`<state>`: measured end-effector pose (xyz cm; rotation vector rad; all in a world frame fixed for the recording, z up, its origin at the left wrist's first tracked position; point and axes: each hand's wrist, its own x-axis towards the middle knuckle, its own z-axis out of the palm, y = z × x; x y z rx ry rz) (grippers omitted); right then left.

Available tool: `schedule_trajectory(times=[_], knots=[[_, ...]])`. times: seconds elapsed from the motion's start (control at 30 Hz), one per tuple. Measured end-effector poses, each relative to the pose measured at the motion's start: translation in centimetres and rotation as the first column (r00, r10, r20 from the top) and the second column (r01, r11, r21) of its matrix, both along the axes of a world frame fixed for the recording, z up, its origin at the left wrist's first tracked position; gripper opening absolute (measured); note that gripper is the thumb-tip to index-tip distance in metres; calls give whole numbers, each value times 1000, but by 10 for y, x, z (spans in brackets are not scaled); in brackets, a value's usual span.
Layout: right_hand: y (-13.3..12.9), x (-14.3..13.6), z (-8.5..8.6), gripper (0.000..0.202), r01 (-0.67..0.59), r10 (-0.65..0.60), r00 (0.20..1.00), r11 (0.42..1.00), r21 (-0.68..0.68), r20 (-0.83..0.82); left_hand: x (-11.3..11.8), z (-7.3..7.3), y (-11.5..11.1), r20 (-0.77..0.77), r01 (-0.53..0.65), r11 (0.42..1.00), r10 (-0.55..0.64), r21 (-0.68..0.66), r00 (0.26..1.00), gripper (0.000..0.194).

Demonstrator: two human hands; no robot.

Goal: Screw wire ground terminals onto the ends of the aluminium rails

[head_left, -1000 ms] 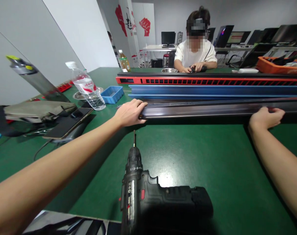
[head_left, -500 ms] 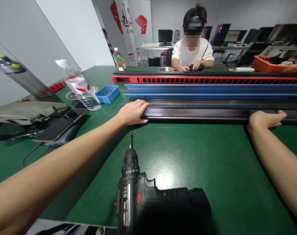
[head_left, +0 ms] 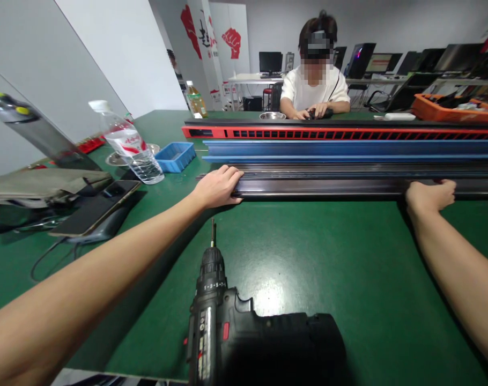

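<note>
A long dark metal profile (head_left: 320,187) lies crosswise on the green table (head_left: 348,257). Over its left end my left hand (head_left: 220,186) is closed, fingers wrapped across the top. My right hand (head_left: 431,194) grips the same profile farther right, its fingers curled on the near edge and partly hidden. Just behind it run a blue profile (head_left: 328,150) and a long red slotted strip (head_left: 308,132) with a black upper edge. Nearer to me a black cordless drill (head_left: 215,316) lies on its side, its bit pointing away; neither hand touches it.
At left stand a tilted-looking water bottle (head_left: 129,145), a blue tray (head_left: 175,157), a phone (head_left: 97,206), a pouch (head_left: 46,185) and a grey bottle (head_left: 38,128). Across the table sits a person (head_left: 314,86) handling a dark object. An orange crate (head_left: 455,110) is at far right.
My right hand has shifted slightly left along the dark profile, and its fingers have curled in more. My left hand stays at the profile's end. The view has tilted slightly.
</note>
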<state>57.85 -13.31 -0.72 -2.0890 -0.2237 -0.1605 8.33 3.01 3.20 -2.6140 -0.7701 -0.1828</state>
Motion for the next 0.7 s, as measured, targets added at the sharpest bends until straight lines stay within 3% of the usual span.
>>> schedule_trajectory(times=[0.17, 0.43, 0.57, 0.7], knots=[[6, -11, 10, 52, 152, -161, 980, 985, -81, -121, -1, -2, 0, 19, 11, 1000, -11, -18, 1000, 62], [8, -17, 14, 60, 139, -152, 983, 983, -118, -107, -15, 0, 5, 27, 31, 997, -29, -76, 999, 73], [7, -17, 12, 58, 102, -111, 992, 987, -128, -66, -44, 3, -3, 96, -72, 991, 83, -117, 992, 72], [9, -16, 10, 55, 118, -126, 991, 984, -132, -51, -73, -1, -30, 274, -190, 967, 232, -171, 933, 60]])
